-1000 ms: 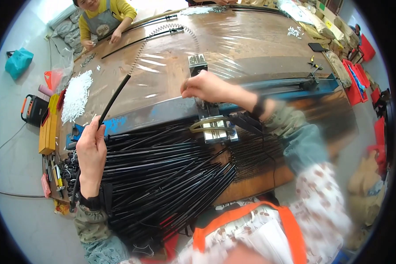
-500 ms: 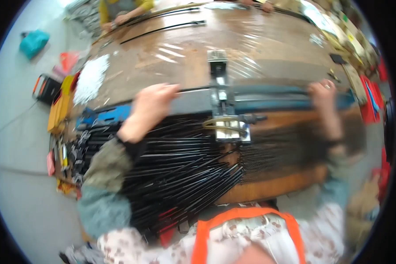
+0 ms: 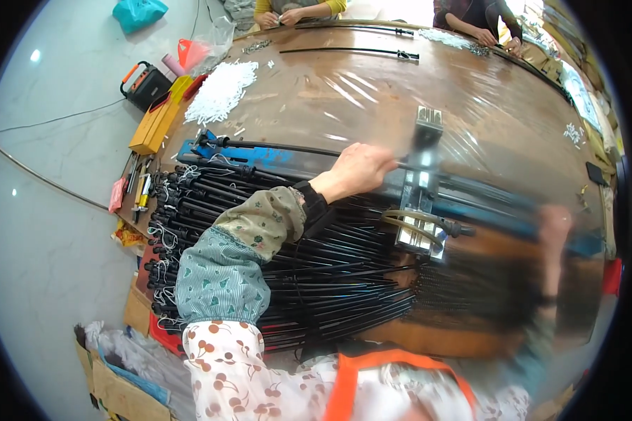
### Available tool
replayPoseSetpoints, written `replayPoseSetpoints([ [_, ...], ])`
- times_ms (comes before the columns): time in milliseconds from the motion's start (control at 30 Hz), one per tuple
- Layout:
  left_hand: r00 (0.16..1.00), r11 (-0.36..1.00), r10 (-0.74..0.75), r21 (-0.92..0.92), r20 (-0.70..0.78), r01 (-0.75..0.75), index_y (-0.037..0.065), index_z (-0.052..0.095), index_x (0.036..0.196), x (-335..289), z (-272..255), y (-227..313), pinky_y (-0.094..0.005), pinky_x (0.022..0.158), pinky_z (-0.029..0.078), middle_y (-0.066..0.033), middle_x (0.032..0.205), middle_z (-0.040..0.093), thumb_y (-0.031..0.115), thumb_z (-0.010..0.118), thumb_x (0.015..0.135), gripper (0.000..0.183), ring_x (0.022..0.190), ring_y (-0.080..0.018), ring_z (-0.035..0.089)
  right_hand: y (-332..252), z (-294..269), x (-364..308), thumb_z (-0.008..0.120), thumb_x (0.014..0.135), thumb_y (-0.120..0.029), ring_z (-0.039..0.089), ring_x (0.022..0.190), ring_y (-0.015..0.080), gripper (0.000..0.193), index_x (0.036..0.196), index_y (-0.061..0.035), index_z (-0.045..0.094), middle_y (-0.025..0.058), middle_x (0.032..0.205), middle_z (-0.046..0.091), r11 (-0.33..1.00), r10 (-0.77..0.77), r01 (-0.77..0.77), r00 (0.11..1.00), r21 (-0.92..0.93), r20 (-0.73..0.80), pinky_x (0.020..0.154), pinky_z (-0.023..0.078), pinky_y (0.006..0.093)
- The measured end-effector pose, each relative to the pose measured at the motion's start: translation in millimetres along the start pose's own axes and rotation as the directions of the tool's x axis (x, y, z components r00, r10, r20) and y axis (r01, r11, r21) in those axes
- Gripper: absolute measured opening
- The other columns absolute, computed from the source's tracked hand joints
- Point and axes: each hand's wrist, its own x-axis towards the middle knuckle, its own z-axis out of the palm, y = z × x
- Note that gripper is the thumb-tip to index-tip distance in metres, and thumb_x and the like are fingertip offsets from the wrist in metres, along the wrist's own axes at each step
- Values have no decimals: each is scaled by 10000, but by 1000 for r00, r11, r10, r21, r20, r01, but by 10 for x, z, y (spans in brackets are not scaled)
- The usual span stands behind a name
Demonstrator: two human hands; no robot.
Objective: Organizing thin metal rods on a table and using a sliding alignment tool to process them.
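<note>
My left hand (image 3: 359, 170) is closed around a thin black rod (image 3: 281, 146), just left of a metal clamp-like fixture (image 3: 420, 179). The rod runs from a black fitting on the left, over a blue plate (image 3: 263, 155), through my fist toward the fixture. My right hand (image 3: 555, 226) is smeared by motion over the right end of a long blue-grey rail (image 3: 488, 209); its fingers cannot be made out. Many similar black rods (image 3: 330, 281) lie bundled on the table below my left forearm, with white loops of string at their left ends.
White small pieces (image 3: 221, 91) are heaped at the far left beside a yellow box (image 3: 154, 126). More rods (image 3: 351, 51) lie at the far side, where two other people's hands are at work. A black speaker-like box (image 3: 146, 84) stands on the floor at left.
The view has swung left, so the scene sits farther right. My left hand has come closer to the fixture along the rod. My right hand has moved nearer to me and is still blurred.
</note>
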Motion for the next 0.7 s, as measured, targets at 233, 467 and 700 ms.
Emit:
replayPoseSetpoints([
  [233,952,996,81,-21,-296,-91,63,610,787,-65,10,67,-453,592,450,-141,748,613,140,736,813,149,702,-376,596,-73,34,64,646,870,-64,571,902,325,51,889,-31,613,123,851,603,999,23,-22,999,44,-28,806,445,418],
  [467,998,990,48,132,34,-52,91,587,910,-47,-45,-19,-502,649,483,-165,819,636,255,580,967,174,796,-404,620,-1236,-385,343,705,797,-8,569,1196,340,312,1103,-66,696,102,1129,711,989,-93,105,990,108,-108,1040,393,440],
  [700,992,990,-77,129,103,63,92,574,845,99,-26,257,-524,644,475,-170,763,640,269,563,962,213,770,-427,624,-1596,-521,14,752,777,-75,619,1050,281,273,1044,-67,701,63,994,732,949,-47,55,998,310,-32,937,391,425],
])
